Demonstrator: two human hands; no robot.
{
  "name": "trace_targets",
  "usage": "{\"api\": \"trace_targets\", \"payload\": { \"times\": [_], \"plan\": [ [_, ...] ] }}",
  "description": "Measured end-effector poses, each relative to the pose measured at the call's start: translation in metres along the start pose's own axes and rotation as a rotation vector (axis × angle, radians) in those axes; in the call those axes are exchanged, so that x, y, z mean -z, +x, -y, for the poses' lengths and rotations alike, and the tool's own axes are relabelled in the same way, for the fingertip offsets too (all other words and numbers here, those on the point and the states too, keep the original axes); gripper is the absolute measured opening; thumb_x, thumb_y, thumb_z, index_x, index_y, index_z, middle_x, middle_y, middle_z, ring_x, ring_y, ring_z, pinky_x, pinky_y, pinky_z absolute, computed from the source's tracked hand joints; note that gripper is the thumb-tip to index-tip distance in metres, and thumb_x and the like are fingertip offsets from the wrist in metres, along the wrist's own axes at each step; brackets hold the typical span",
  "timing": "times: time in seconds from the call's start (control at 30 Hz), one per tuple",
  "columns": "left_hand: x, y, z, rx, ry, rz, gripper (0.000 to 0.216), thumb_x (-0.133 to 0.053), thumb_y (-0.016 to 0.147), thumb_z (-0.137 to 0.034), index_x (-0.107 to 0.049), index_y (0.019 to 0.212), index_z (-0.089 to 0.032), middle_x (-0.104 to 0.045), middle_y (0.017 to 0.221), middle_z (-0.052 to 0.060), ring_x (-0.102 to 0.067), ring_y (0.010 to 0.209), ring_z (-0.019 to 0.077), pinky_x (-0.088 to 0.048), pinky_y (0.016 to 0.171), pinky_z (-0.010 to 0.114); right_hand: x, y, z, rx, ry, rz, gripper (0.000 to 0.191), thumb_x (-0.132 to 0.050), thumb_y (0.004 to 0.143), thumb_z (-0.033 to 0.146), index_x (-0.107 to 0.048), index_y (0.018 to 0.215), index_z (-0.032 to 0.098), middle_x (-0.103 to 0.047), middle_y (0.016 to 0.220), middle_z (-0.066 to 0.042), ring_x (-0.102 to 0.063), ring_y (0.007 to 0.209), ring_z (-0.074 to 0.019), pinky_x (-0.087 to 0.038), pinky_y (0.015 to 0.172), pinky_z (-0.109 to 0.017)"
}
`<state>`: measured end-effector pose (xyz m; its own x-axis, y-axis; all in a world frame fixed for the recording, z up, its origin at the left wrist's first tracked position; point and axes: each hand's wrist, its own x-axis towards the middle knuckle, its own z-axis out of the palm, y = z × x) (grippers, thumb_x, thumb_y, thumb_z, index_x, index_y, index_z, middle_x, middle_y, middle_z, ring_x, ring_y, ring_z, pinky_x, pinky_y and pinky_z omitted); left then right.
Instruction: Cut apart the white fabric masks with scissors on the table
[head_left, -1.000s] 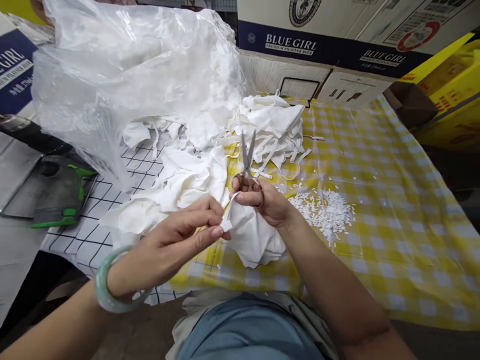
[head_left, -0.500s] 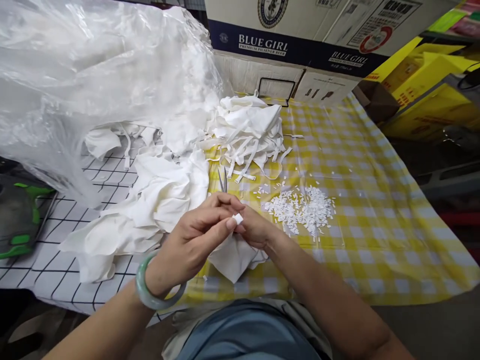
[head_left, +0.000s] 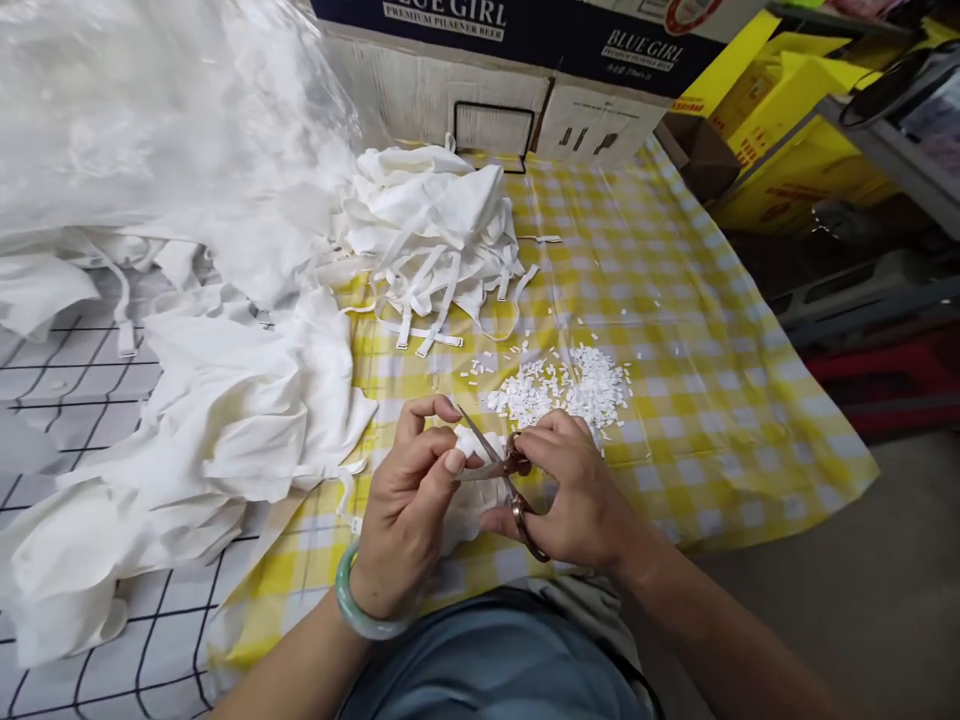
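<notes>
My left hand (head_left: 409, 500), with a pale green bangle on the wrist, pinches the end of a white fabric piece (head_left: 472, 495) at the table's near edge. My right hand (head_left: 574, 490) grips small scissors (head_left: 499, 470) with fingers through the handles; the blades point up and left, with the fabric's pinched end between them. Just beyond my hands lies a heap of small white cut bits (head_left: 570, 385) on the yellow checked tablecloth (head_left: 675, 330).
A pile of white fabric pieces with straps (head_left: 435, 230) lies at the back, more white fabric (head_left: 225, 420) spreads left over a black-grid cloth (head_left: 90, 400). A large clear plastic bag (head_left: 150, 130) fills the upper left. Cardboard boxes (head_left: 525, 60) stand behind; yellow cartons (head_left: 780, 130) at right.
The view has swung right and down. My hands came nearer the table's front edge, and the scissors turned from pointing upward to lying across the pinched fabric end.
</notes>
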<state>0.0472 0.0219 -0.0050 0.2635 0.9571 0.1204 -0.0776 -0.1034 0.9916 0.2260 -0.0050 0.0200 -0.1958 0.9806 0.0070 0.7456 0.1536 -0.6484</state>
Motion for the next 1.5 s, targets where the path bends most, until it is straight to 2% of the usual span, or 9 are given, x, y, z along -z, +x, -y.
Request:
{"api": "trace_targets", "payload": {
  "times": [0.23,0.43,0.63,0.83,0.93,1.3,1.4,1.47,1.5],
  "plan": [
    [-0.004,0.001,0.002,-0.031,0.12,0.016,0.025,-0.05,0.096,-0.026,-0.063,0.075,-0.021,-0.056,0.096,0.009,-0.044,0.117,0.0251,-0.041,0.099,0.04,0.002,-0.006,-0.004,0.024,-0.006,-0.028,0.042,-0.077,0.067,0.051,-0.049,0.06,0.019,-0.055,0.059,0.001,-0.045,0.066,-0.0155,-0.029,0.07,-0.032],
    [-0.006,0.002,0.002,-0.065,0.117,0.047,0.026,-0.049,0.096,-0.024,-0.061,0.073,-0.023,-0.054,0.079,0.007,-0.045,0.112,0.0249,-0.04,0.1,0.042,-0.001,-0.004,-0.002,0.033,0.016,-0.044,0.046,-0.075,0.068,0.054,-0.047,0.059,0.019,-0.054,0.057,0.003,-0.045,0.063,-0.0138,-0.029,0.07,-0.031],
    [-0.007,0.0,0.005,-0.082,0.054,0.06,0.025,-0.049,0.097,-0.025,-0.061,0.076,-0.023,-0.052,0.079,0.006,-0.043,0.113,0.0234,-0.038,0.099,0.04,-0.002,-0.004,-0.002,0.034,-0.004,-0.054,0.036,-0.073,0.069,0.043,-0.048,0.057,0.02,-0.053,0.054,0.003,-0.045,0.061,-0.0136,-0.029,0.069,-0.031],
    [-0.008,-0.002,0.01,-0.043,0.097,0.043,0.025,-0.051,0.097,-0.032,-0.061,0.076,-0.023,-0.049,0.074,0.006,-0.044,0.113,0.0264,-0.041,0.096,0.042,-0.003,-0.005,-0.003,0.027,-0.016,-0.064,0.038,-0.074,0.07,0.044,-0.048,0.056,0.019,-0.054,0.053,0.003,-0.045,0.061,-0.0136,-0.029,0.068,-0.031],
    [-0.01,-0.001,0.01,-0.048,0.075,0.062,0.025,-0.05,0.098,-0.029,-0.059,0.075,-0.023,-0.05,0.071,0.005,-0.044,0.112,0.0251,-0.038,0.098,0.042,-0.004,-0.006,-0.006,0.021,-0.023,-0.069,0.041,-0.073,0.072,0.046,-0.049,0.054,0.019,-0.053,0.052,0.002,-0.045,0.06,-0.0134,-0.029,0.068,-0.031],
    [-0.032,0.017,0.016,0.027,0.071,0.191,0.025,-0.049,0.097,-0.022,-0.061,0.075,-0.02,-0.054,0.091,0.007,-0.042,0.115,0.0225,-0.038,0.099,0.035,-0.006,-0.022,-0.035,-0.059,-0.135,-0.207,0.051,-0.068,0.084,0.05,-0.047,0.049,0.019,-0.052,0.049,0.001,-0.045,0.054,-0.0122,-0.032,0.062,-0.029],
    [-0.018,0.02,0.015,0.069,0.092,0.199,0.026,-0.05,0.096,-0.025,-0.062,0.073,-0.019,-0.055,0.097,0.009,-0.045,0.117,0.0232,-0.041,0.096,0.033,0.001,-0.025,-0.043,-0.169,-0.048,-0.213,0.048,-0.068,0.082,0.055,-0.046,0.056,0.02,-0.052,0.052,0.001,-0.049,0.054,-0.0132,-0.036,0.059,-0.028],
    [0.01,0.019,0.008,0.092,0.129,0.171,0.027,-0.051,0.096,-0.027,-0.061,0.072,-0.019,-0.057,0.1,0.009,-0.048,0.116,0.0237,-0.043,0.092,0.032,0.006,-0.028,-0.045,-0.21,0.024,-0.214,0.041,-0.072,0.077,0.058,-0.054,0.078,0.021,-0.063,0.074,-0.004,-0.059,0.07,-0.0186,-0.044,0.066,-0.03],
    [0.028,0.016,0.003,0.098,0.172,0.129,0.027,-0.05,0.096,-0.027,-0.062,0.073,-0.019,-0.057,0.102,0.008,-0.049,0.115,0.0237,-0.044,0.09,0.032,0.006,-0.029,-0.044,-0.199,0.061,-0.203,0.047,-0.074,0.074,0.058,-0.055,0.094,0.02,-0.066,0.091,-0.008,-0.063,0.083,-0.0226,-0.048,0.074,-0.033]
  ]
}}
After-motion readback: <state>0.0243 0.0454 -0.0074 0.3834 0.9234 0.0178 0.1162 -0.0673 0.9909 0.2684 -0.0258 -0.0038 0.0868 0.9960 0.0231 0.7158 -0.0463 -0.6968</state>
